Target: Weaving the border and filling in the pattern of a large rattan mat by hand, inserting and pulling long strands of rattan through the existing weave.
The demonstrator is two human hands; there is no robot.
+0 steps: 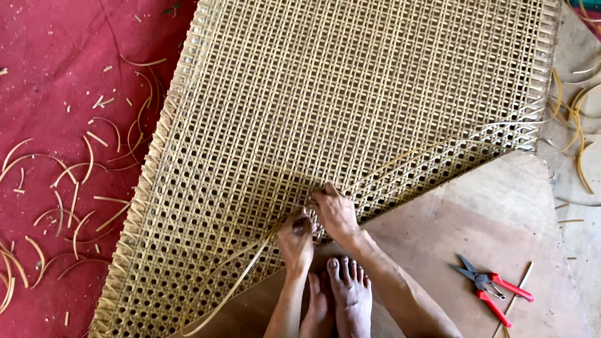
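Pale cane strand (241,275) pinched in our left hand (296,241); right hand (336,215) presses fingers closed on the woven tan cane panel (325,106) at its near edge. The strand runs diagonally toward the plywood floor board (494,206)'s near-left corner. Pull hard and we reckon it kinks or snaps.

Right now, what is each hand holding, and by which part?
The left hand pinches a loose cane strand where it enters the woven cane panel. The right hand presses on the weave beside it; any grip there is hidden.
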